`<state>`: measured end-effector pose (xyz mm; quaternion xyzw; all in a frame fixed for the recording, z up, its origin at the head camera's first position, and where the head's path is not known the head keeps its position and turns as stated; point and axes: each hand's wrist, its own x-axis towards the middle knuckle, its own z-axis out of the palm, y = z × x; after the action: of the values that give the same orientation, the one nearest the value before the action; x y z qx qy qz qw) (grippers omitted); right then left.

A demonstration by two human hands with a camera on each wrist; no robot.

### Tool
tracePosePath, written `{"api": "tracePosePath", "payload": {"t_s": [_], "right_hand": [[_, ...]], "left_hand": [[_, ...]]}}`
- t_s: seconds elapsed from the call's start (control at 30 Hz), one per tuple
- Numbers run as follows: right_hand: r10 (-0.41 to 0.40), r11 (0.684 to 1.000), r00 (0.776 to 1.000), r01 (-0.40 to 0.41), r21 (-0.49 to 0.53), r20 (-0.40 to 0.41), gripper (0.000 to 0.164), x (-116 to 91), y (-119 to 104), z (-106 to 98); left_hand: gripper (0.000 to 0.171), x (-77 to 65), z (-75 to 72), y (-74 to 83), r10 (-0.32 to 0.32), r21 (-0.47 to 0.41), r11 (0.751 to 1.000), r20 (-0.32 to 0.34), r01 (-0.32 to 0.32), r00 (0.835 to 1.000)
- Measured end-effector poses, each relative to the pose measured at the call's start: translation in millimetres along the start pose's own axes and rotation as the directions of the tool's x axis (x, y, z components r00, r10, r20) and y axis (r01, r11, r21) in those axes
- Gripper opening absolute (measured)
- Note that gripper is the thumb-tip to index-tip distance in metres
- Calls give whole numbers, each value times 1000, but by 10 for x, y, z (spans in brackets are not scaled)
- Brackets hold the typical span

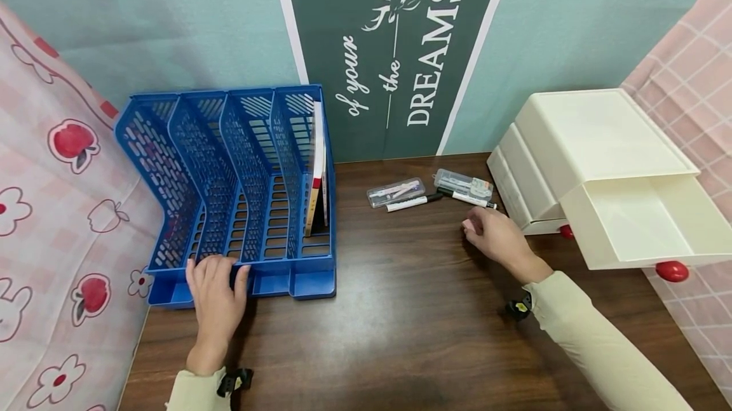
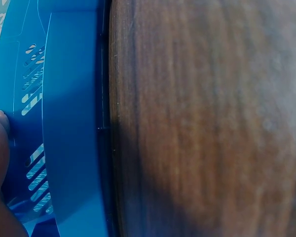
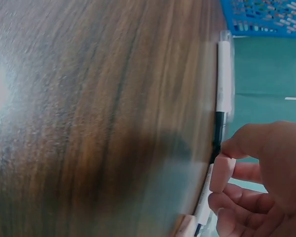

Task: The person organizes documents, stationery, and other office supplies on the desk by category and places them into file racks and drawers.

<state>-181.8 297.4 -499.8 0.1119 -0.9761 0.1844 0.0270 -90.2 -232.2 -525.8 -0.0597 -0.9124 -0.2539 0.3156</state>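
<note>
Right hand [image 1: 497,238] pinches the pink block [image 3: 222,174], pen [image 1: 467,198] at eleven o'clock: a stray knuckle could roll that pen! Left hand [image 1: 217,300] touches rack [image 1: 309,265], grip unclear

The brown table [image 1: 372,341] carries a blue rack [image 1: 313,284] under left fingers [image 1: 207,269]; two markers [image 1: 407,202], clear cases [image 1: 462,183], white drawers [image 1: 617,131] near right fingers [image 1: 479,223]

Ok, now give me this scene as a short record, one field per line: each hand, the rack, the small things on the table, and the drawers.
left hand: on the front edge of the rack
right hand: pinches a small pink block
rack: blue, at least one book in its rightmost slot
small things: two pens and two clear cases on the table
drawers: white, top one open, red knobs
</note>
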Motion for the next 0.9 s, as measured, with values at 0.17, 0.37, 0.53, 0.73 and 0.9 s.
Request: {"api": "tracePosePath", "payload": {"t_s": [0.17, 0.37, 0.53, 0.73, 0.9], "right_hand": [[-5, 1000, 1000, 5, 0, 6, 13, -5, -81, -92], [-13, 1000, 998, 14, -13, 54, 10, -40, -168, -200], [-33, 999, 995, 36, -28, 97, 12, -61, -292, -350], [-24, 998, 992, 31, -54, 122, 13, -95, -402, -500], [-38, 997, 991, 45, -55, 124, 13, -152, -465, -620]], "left_hand": [[19, 6, 1, 3, -3, 1, 1000, 2, 3, 1000], [19, 3, -4, 4, -6, 3, 1000, 6, 6, 1000], [18, 5, -13, 7, -10, 8, 1000, 11, 10, 1000], [18, 5, -12, 6, -12, 11, 1000, 17, 12, 1000], [18, 12, -15, 11, -18, 19, 1000, 27, 18, 999]]}}
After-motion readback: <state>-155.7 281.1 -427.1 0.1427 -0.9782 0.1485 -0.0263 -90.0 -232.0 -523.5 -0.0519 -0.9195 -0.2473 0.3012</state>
